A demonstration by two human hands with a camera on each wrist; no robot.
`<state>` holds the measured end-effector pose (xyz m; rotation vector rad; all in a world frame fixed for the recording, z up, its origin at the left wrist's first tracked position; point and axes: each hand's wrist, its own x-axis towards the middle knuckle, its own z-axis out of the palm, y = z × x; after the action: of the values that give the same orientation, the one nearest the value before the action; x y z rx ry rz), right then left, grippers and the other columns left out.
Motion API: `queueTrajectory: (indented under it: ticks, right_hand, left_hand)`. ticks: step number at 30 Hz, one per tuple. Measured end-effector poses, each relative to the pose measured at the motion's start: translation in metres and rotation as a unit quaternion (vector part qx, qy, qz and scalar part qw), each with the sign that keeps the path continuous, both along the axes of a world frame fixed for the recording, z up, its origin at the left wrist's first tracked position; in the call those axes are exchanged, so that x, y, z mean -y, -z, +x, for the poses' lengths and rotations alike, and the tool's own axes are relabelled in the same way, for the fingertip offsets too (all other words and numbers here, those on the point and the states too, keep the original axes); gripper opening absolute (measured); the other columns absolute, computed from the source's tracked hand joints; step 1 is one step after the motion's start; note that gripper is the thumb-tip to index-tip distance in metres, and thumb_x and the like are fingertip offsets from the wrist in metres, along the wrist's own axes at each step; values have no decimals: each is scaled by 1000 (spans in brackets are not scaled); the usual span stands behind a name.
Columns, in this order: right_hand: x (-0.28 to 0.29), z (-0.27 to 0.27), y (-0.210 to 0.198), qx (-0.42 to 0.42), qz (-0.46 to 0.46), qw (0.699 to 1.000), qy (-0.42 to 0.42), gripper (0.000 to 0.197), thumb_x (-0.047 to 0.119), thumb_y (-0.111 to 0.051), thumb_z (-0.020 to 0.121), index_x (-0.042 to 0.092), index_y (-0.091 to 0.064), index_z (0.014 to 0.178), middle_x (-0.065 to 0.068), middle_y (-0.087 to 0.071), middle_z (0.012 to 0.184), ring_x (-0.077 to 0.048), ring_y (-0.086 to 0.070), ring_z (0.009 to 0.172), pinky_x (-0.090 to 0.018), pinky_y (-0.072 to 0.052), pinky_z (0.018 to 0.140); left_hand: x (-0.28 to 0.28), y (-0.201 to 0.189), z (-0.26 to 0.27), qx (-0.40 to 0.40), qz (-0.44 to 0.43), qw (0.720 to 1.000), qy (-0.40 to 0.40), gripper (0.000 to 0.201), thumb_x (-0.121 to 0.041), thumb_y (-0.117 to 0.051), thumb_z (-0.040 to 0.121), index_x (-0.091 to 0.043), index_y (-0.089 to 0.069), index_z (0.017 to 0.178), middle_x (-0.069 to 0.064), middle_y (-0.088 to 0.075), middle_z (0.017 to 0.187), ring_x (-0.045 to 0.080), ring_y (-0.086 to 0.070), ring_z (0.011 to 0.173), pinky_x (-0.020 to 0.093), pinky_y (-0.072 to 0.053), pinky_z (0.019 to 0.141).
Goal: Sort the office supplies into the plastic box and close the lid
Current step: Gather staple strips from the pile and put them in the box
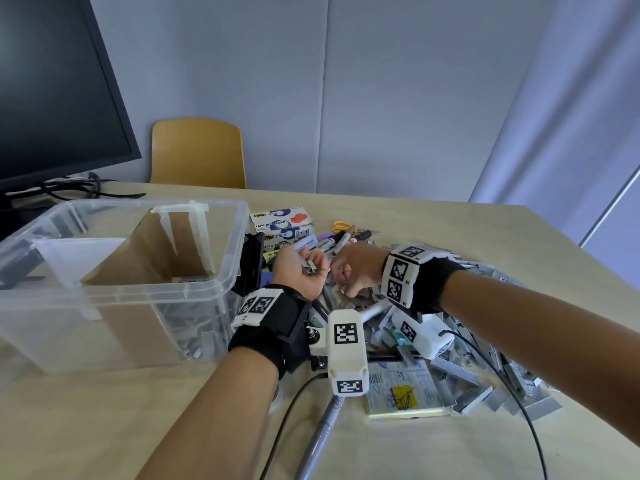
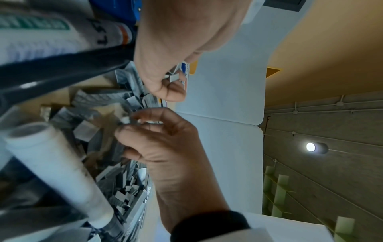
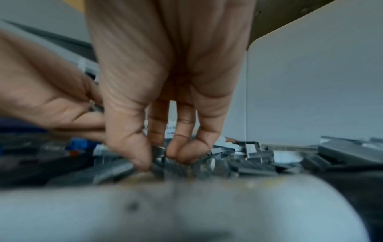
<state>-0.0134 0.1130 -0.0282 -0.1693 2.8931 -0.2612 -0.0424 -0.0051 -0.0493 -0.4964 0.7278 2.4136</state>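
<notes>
The clear plastic box (image 1: 221,275) stands open at the left, split by cardboard dividers, with grey staples in its near right compartment. A big pile of loose staple strips (image 1: 485,368) covers the table on the right. My left hand (image 1: 304,263) is palm up beside the box, fingers curled around a few staple strips (image 2: 174,77). My right hand (image 1: 341,282) reaches down into the pile right beside it. Its thumb and fingertips (image 3: 145,162) pinch a small staple strip (image 2: 125,120). No lid is in view.
Tape dispenser boxes (image 1: 280,220), markers (image 1: 343,237) and yellow scissors (image 1: 341,224) lie behind the hands. A packet of notes (image 1: 405,393) and a grey marker (image 1: 322,438) lie near me. A monitor (image 1: 52,81) and a yellow chair (image 1: 197,154) stand at the back.
</notes>
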Motion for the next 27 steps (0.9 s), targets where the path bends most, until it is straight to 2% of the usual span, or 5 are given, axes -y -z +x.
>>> queueTrajectory:
  ticks: [8,11,18,23,27]
  right_hand:
    - [-6,-1,-44,-50,-177,983,25,13,8,-70,76,17,-60,76,3,-61,74,3,-53,50,-15,-42,54]
    - [4,-4,-51,-42,-182,982,-1,12,8,-71,76,15,-61,76,-1,-63,77,-1,-56,54,-17,-46,62]
    - [-4,-6,-55,-105,-180,976,68,6,12,-62,84,9,-64,78,1,-60,69,-10,-55,65,-17,-44,65]
    - [-29,-6,-26,-3,-28,989,147,30,22,-59,87,-1,-62,106,-5,-65,78,-16,-62,69,-27,-51,69]
    - [-28,-1,-3,45,85,987,130,35,38,-64,83,5,-59,95,-6,-61,93,-22,-57,91,-26,-42,74]
  left_hand:
    - [-6,-4,4,-8,-16,999,46,37,-32,-32,101,-12,-36,70,5,-31,70,18,-31,60,26,-40,65]
    - [-12,-6,9,-4,3,998,68,41,-36,-27,102,-4,-46,85,11,-47,81,20,-45,68,32,-44,76]
    - [-14,-4,9,21,1,996,86,43,-38,-27,102,-7,-44,76,0,-43,68,12,-46,48,11,-35,33]
    - [-13,2,5,-3,-15,995,102,43,-34,-28,102,-12,-46,69,-3,-49,47,11,-45,26,10,-29,27]
    - [-17,1,3,-30,-4,995,99,65,-32,-28,102,-8,-55,48,-1,-48,38,11,-44,23,11,-28,25]
